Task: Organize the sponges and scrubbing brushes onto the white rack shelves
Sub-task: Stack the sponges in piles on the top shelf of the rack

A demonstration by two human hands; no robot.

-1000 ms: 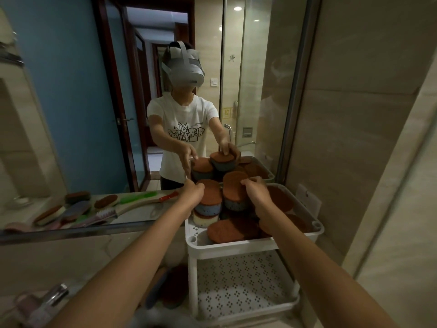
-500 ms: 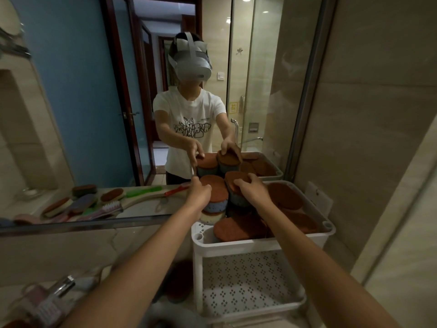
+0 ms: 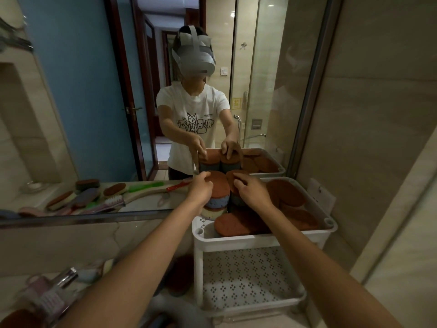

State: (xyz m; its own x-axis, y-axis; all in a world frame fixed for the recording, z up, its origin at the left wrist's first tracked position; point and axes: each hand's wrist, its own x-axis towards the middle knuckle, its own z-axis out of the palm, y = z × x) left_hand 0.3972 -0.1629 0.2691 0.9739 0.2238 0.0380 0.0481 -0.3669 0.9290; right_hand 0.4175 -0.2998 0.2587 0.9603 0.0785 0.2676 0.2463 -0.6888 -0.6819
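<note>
The white rack (image 3: 264, 239) stands against the mirror, its top shelf packed with brown-topped sponges (image 3: 287, 194). Two stacks rise at the shelf's back left. My left hand (image 3: 201, 189) has its fingers curled at the edge of the left stack's top sponge (image 3: 220, 185), which lies on a blue and a cream one. My right hand (image 3: 251, 190) grips the right stack's top sponge (image 3: 230, 177) from above; the mirror shows that sponge tilted. A thin stick shows by my left hand in the mirror. The lower perforated shelf (image 3: 248, 275) holds nothing.
The mirror (image 3: 82, 114) reflects several scrubbing brushes (image 3: 113, 200) and sponges on the counter. Blurred brushes (image 3: 45, 299) lie at the lower left. A brown sponge (image 3: 181, 273) sits beside the rack's left leg. A tiled wall (image 3: 378, 138) closes the right side.
Both hands stay at the two stacks. My right hand has slid from the stack's side onto its top sponge, and my view has moved closer.
</note>
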